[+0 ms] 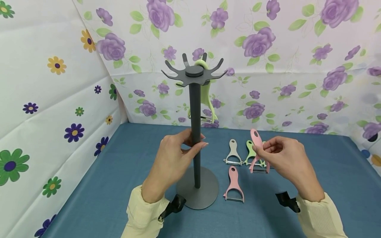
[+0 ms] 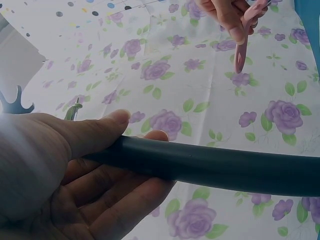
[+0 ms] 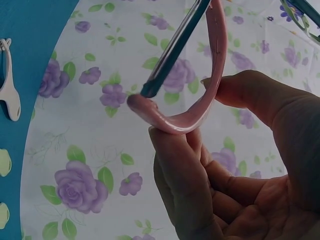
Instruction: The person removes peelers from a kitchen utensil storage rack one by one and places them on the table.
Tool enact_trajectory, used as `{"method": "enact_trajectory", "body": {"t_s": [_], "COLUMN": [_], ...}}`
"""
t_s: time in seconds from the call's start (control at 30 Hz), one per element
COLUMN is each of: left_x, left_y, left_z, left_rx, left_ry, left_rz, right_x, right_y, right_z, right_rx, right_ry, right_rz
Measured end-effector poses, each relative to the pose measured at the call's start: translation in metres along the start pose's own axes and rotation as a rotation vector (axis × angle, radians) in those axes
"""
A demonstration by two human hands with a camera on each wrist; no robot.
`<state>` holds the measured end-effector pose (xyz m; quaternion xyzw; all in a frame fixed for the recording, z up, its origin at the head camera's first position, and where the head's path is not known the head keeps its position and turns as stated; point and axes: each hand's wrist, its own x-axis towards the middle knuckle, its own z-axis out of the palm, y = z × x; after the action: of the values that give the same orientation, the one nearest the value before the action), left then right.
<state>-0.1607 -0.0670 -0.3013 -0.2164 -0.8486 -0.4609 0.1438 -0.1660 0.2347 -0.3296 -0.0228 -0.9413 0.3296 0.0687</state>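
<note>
My left hand [image 1: 174,158] grips the dark grey post [image 1: 195,109] of an upright utensil stand, thumb and fingers round it below mid-height. A green peeler [image 1: 206,96] hangs from a hook at the back of the stand's top [image 1: 193,79]. My right hand [image 1: 285,158] pinches a pink peeler [image 1: 256,138] above the table, handle up and blade down. In the right wrist view the thumb and fingers hold the pink peeler [image 3: 200,112] by its curved frame. The stand's round base [image 1: 205,198] rests on the table.
On the blue table [image 1: 113,198] lie a white peeler [image 1: 233,147], a green peeler [image 1: 249,145] partly hidden by the held one, and another pink peeler [image 1: 233,177]. A further green handle shows behind my right fingers. Flowered cloth [image 1: 285,66] hangs behind and to the left.
</note>
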Motion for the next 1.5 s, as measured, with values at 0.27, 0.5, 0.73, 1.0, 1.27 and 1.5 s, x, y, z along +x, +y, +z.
{"method": "enact_trajectory", "body": {"t_s": [0.27,0.5,0.73,1.0,1.27,1.5], "left_x": [0.0007,0.0004,0.0001,0.0002,-0.0007,0.0000], "left_y": [-0.0010,-0.0007,-0.0008,-0.0001,0.0008,-0.0001], "left_z": [0.0005,0.0008,0.0008,0.0010,0.0004,0.0004], "left_rx": [0.000,0.000,-0.009,0.006,0.008,0.009], "left_ry": [-0.008,-0.002,0.004,0.006,0.004,-0.004], "left_rz": [0.001,0.007,0.015,0.010,0.002,-0.012], "right_x": [0.0003,0.0013,0.0011,0.0020,0.0029,0.0038], "right_y": [0.0011,0.0025,0.0032,0.0046,0.0065,0.0075], "right_z": [0.0005,0.0009,0.0007,0.0007,0.0000,-0.0010], "right_rx": [0.003,-0.002,-0.010,-0.021,-0.025,-0.022], "right_ry": [-0.021,-0.041,-0.053,-0.061,-0.081,-0.096], "right_rz": [-0.005,0.003,0.004,0.010,0.018,0.022]}}
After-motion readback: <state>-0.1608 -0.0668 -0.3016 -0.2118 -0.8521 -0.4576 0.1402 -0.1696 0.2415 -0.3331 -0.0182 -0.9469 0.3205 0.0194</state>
